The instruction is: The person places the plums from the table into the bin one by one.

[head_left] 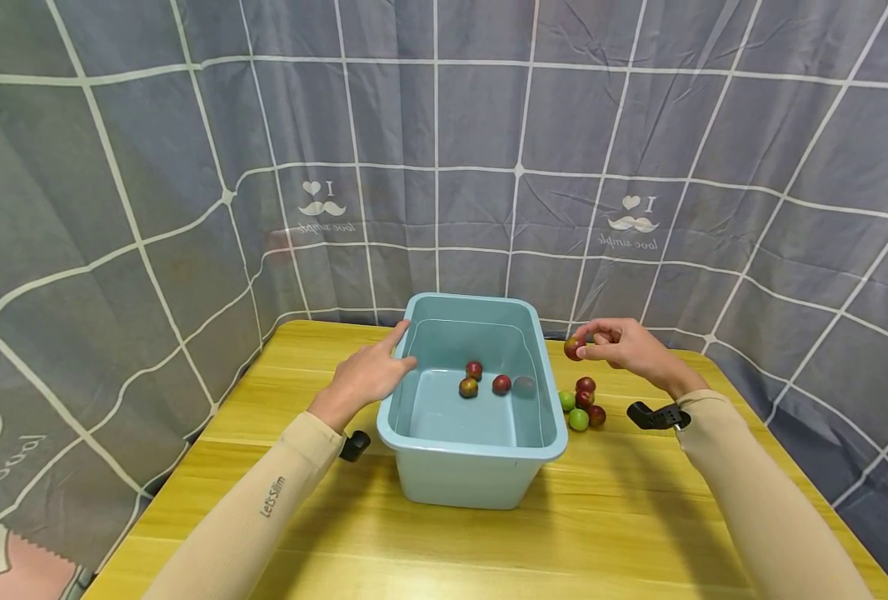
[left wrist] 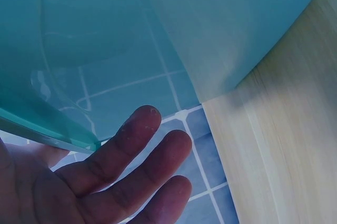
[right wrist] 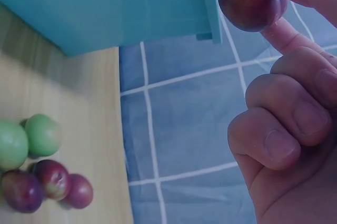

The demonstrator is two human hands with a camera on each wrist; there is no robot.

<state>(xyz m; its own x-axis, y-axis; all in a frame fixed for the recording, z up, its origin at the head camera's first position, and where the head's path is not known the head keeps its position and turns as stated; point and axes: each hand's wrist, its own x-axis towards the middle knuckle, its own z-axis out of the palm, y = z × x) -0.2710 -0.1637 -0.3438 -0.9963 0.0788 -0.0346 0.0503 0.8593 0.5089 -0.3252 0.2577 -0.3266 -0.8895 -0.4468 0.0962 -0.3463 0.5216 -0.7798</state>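
Note:
A light blue plastic tub (head_left: 459,492) stands on the table with three reddish plums (head_left: 501,384) on its floor. My left hand (head_left: 365,375) holds its left rim, thumb over the edge; in the left wrist view the other fingers (left wrist: 163,155) hang loosely outside the wall. To the right of the tub, my right hand (head_left: 627,346) pinches a dark red plum (right wrist: 246,0) between thumb and index finger, raised above the table. The remaining right fingers (right wrist: 271,98) are curled in. Below that hand lies a small cluster of red plums (right wrist: 52,178) and green plums (head_left: 578,419).
The yellow wood-grain table (head_left: 444,558) reaches back to a grey checked curtain (head_left: 474,208), which hangs behind and on both sides. Black wrist straps (head_left: 657,416) sit on both forearms over beige sleeves. A faint round reflection shows on the tub's inner right wall.

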